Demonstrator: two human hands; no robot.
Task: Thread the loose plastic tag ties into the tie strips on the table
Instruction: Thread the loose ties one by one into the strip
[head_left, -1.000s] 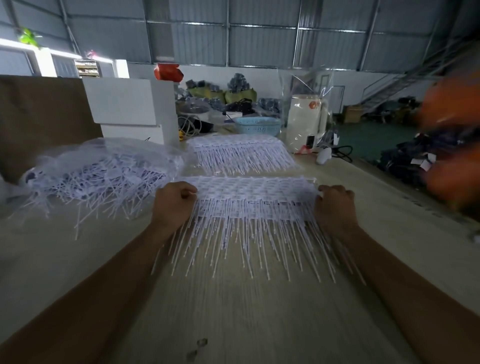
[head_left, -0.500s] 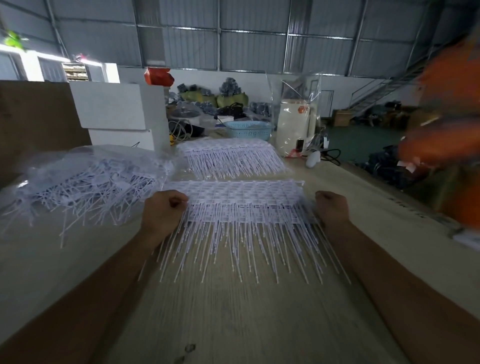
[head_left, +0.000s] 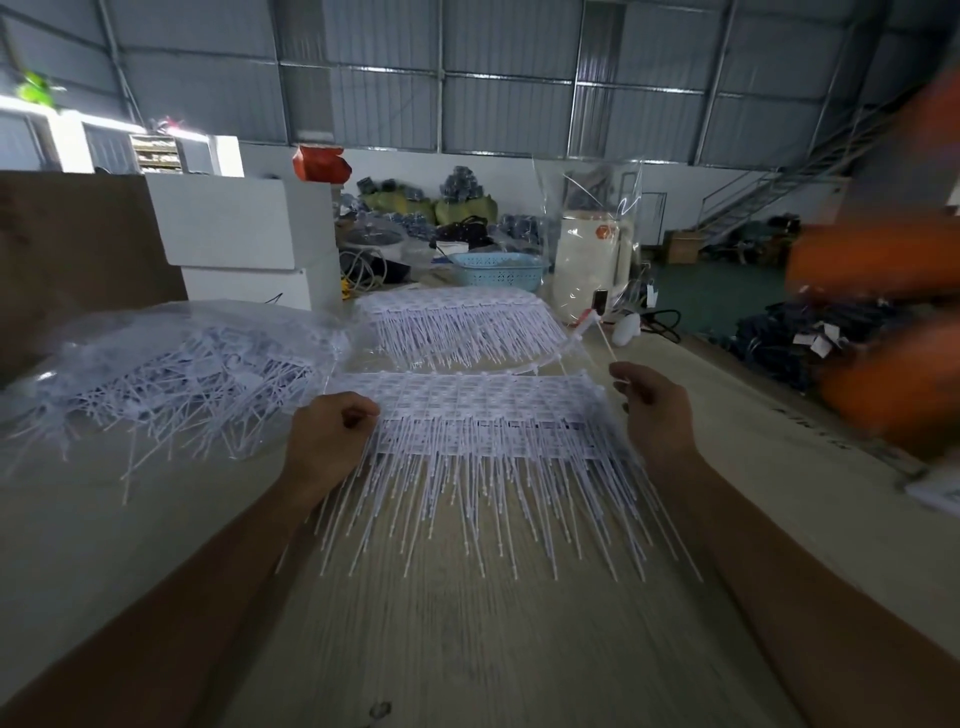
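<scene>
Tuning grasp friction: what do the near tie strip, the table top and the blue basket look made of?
Near tie strip: thin white plastic, semi-matte; moulded lattice, stiff fine tails. Table top: looks like bare wood or plywood, matte, with faint grain lines. Blue basket: moulded plastic, slight sheen; perforated wall.

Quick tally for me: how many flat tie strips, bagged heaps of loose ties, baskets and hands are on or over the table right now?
Flat white plastic tie strips: 2
Clear bag heaped with loose white ties: 1
Light blue plastic basket: 1
Hands: 2, left hand, right hand
Total: 6
</scene>
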